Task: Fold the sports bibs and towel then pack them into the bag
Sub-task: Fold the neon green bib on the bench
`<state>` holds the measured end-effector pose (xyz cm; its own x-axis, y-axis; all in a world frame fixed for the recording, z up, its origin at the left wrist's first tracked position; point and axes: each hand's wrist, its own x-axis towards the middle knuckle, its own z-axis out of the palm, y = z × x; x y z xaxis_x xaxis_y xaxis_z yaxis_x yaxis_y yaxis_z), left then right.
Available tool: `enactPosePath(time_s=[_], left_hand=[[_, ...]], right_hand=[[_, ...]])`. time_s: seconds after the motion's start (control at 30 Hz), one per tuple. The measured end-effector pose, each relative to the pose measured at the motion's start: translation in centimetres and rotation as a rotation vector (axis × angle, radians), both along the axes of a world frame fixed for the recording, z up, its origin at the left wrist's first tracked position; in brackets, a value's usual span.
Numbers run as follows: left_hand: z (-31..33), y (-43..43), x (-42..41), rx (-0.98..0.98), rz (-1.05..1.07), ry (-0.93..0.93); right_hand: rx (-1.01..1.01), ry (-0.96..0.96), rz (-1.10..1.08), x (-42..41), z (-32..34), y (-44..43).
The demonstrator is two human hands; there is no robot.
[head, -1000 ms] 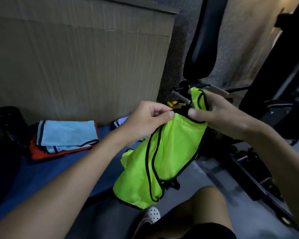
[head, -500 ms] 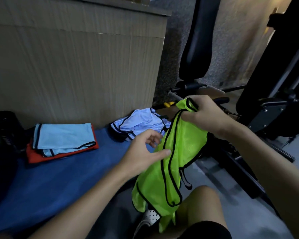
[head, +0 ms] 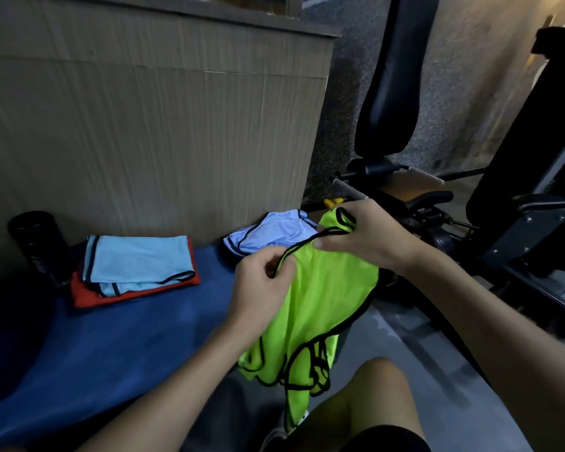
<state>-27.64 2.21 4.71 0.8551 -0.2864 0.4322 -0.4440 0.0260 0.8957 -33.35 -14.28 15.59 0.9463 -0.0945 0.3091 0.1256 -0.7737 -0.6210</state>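
Background only:
- Wood-grain panel wall with a ledge on top, across the left and back.
- Black cylinder stands upright at the foot of the panel, far left. Type unclear.
- Speckled grey wall to the right of the panel.
- Gym machine in front of it: upright black back pad, tan pad and black seat pad lower down.
- Small yellow part near the panel's corner, mostly hidden.
- Second dark machine frame at the right edge.
- Grey floor underneath.
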Motion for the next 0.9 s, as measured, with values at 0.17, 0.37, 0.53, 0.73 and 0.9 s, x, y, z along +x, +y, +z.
enactPosePath(time_s=[0.17,0.37,0.53,0.73,0.9], left_hand=[[-0.3,1.6,0.8,0.116,-0.173,0.025],[-2.0,5.4,2.7,0.25,-0.163,0.043],[-1.9,8.2,4.5,0.411,-0.046,-0.041],[2.2,8.8,5.9,0.635,-0.029,-0.182],[6.3,7.2,5.0,0.69,-0.114,-0.216]], right_hand=[[0.058,-0.013,0.002,0.4,-1.1,-0.4],[0.157,-0.141,-0.151,0.8,-1.9,-1.4],[0.15,-0.157,-0.253,1.3,-2.5,-2.6],[-0.216,-0.095,-0.237,2.4,-3.5,-2.1],[0.278,0.08,0.016,2.3,-4.2,2.7]])
